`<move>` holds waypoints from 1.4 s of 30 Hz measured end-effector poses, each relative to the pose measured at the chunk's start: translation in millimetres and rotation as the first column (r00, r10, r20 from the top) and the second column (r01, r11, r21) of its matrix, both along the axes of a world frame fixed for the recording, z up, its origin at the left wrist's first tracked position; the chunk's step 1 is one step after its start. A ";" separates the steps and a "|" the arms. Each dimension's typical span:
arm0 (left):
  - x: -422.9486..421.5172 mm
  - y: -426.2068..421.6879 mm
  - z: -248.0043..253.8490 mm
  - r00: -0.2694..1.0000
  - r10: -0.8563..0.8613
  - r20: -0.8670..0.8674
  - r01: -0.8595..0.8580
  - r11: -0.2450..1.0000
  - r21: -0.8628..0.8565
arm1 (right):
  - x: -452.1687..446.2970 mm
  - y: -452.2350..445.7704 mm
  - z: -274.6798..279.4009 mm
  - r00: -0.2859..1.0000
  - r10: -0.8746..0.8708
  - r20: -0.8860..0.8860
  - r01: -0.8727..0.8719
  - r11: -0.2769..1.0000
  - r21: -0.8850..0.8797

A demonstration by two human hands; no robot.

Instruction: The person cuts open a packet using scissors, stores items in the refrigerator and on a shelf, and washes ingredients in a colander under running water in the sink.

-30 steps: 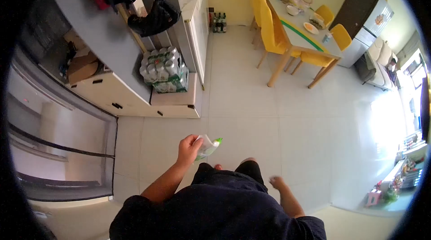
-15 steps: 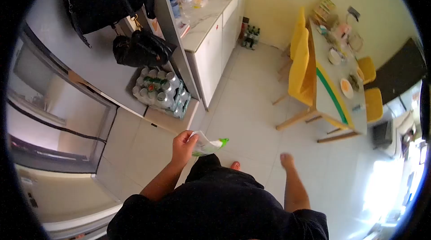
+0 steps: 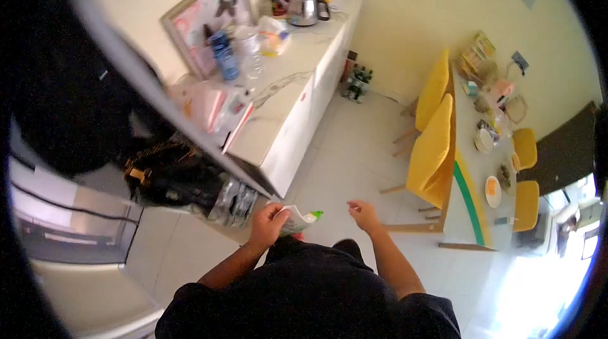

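Note:
My left hand pinches the edge of a white packet with green at its tip, held in front of my body. The packet looks flat and thin, and its print is too blurred to read. My right hand hovers to the right of the packet, apart from it. Its fingers are loosely bent, pointing left, and nothing shows in them.
A marble-topped counter on the left bears a kettle, bottles and bags. Black bags hang beside it. Yellow chairs flank a table with bowls. Green bottles stand by the far wall.
My view has moved forward toward the counter and table. My right hand has swung in from the right, nearer the packet. The left hand still holds the packet.

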State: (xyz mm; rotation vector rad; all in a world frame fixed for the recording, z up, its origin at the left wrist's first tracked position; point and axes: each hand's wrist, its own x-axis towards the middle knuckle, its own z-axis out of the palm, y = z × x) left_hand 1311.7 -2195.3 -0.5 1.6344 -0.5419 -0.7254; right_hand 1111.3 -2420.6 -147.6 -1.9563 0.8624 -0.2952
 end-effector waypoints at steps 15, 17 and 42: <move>7.7 -142.4 20.0 0.937 0.343 0.071 -0.349 0.928 0.126 | 190.3 -162.8 123.4 0.863 0.424 0.275 -0.420 0.904 -0.079; 2.7 -138.1 19.5 0.900 0.419 0.117 -0.432 0.894 0.121 | 239.9 -163.9 129.8 0.694 0.614 0.376 -0.558 0.789 -0.258; 110.5 -241.6 9.8 0.976 0.191 -0.106 -0.190 0.982 0.022 | 181.7 -248.7 101.0 0.920 -0.022 0.392 0.010 0.999 0.032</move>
